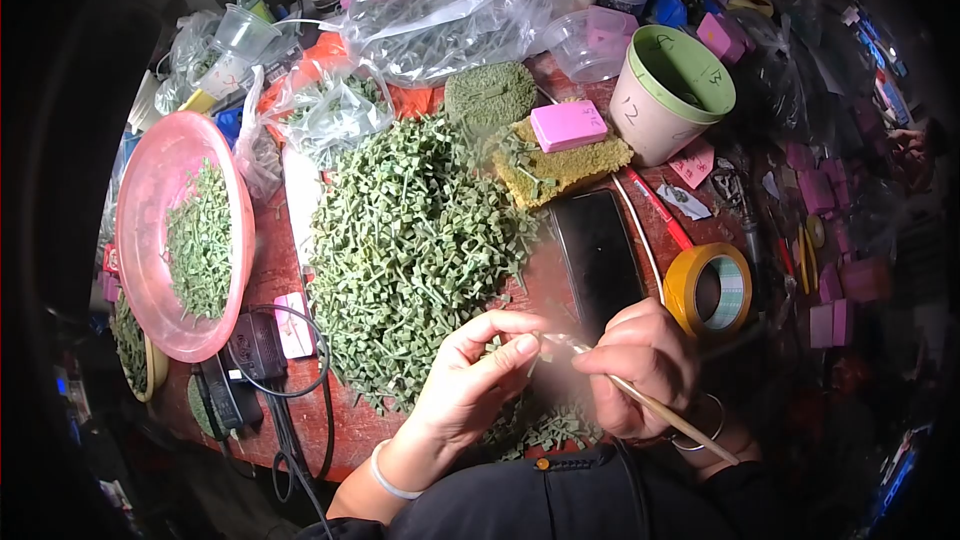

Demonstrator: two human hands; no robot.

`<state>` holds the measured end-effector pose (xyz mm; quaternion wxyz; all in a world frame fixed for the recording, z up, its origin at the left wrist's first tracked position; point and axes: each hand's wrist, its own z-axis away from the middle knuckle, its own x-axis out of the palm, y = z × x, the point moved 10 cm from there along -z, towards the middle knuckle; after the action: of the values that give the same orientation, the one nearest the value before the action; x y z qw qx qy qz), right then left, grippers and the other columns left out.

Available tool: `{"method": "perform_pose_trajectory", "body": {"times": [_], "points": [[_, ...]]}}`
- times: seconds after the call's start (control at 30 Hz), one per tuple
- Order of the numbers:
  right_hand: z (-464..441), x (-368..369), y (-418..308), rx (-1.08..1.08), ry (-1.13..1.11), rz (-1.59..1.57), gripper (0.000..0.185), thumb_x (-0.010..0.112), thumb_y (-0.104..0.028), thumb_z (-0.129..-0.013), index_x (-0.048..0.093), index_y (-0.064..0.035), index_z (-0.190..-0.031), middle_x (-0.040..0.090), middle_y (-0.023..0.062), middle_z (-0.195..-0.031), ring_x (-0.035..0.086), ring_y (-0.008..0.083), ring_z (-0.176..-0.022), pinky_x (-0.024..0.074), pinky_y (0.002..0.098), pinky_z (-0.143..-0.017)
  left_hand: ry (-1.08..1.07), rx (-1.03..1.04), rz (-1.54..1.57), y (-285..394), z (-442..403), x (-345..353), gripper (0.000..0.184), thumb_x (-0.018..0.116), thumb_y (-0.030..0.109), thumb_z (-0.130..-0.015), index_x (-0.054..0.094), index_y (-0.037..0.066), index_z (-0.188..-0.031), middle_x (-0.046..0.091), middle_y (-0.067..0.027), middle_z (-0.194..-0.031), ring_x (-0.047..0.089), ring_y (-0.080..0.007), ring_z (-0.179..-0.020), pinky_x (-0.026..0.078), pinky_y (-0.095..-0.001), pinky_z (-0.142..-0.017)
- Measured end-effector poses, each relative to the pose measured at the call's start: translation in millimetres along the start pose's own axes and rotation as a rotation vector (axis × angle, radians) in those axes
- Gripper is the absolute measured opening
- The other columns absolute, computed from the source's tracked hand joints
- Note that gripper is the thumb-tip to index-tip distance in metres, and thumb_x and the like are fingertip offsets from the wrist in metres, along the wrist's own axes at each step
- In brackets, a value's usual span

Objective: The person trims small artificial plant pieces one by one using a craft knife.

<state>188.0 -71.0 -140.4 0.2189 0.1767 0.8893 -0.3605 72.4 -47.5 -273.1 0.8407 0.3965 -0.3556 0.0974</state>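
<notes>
My left hand [475,375] is closed in a pinch, thumb against forefinger, in front of a large heap of small green pieces [410,250]. What sits between those fingertips is too small to make out. In my right hand [645,370] is a thin stick with a wooden handle [665,412], gripped like a pen. Its fine front end reaches my left fingertips. Below the hands, more loose green pieces [555,430] lie near the table's front edge. A dark phone [597,255] rests just beyond my right hand.
On the left, a pink basin [137,240] stands tilted with green pieces inside. A yellow tape roll [675,290] and a red pen [660,208] lie at right. Farther back are a yellow sponge [560,180] under a pink block [568,126], a numbered cup [645,105] and plastic bags [440,20].
</notes>
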Motion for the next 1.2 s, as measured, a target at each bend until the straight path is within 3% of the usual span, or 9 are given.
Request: {"method": "perform_pose_trajectory", "body": {"times": [0.37,0.63,1.2], "points": [[5.0,3.8,-5.5,-0.063,-0.006,0.037,0.021,0.063,-0.005,-0.076,0.063,-0.0014,-0.097,0.053,0.0076,-0.086,0.055,0.0226,-0.07,0.0506,0.0341,-0.062,0.002,-0.017,0.027,-0.8,1.3,-3.1,0.018,0.063,0.011,-0.089,0.061,0.005,-0.106,0.066,-0.0038,-0.088,0.044,-0.0025,-0.057,0.033,-0.0185,-0.053],[7.1,9.5,-11.0,-0.122,-0.098,-0.035,0.027,0.064,-0.006,-0.077,0.063,-0.0025,-0.104,0.052,0.007,-0.092,0.054,0.0227,-0.078,0.05,0.0344,-0.067,-0.07,-0.08,0.176,-5.9,1.7,-3.8,0.019,0.063,0.006,-0.085,0.062,-0.001,-0.103,0.066,-0.008,-0.085,0.043,-0.0041,-0.056,0.034,-0.0188,-0.052],[4.9,0.9,-9.7,-0.09,-0.034,-0.092,0.029,0.065,0.0,-0.072,0.064,-0.0042,-0.101,0.053,0.005,-0.088,0.055,0.0209,-0.073,0.05,0.0319,-0.063,-0.106,-0.114,0.168,-10.1,2.3,-1.9,0.019,0.062,0.004,-0.087,0.062,-0.001,-0.105,0.066,-0.0092,-0.087,0.042,-0.004,-0.055,0.034,-0.0188,-0.051]]}}
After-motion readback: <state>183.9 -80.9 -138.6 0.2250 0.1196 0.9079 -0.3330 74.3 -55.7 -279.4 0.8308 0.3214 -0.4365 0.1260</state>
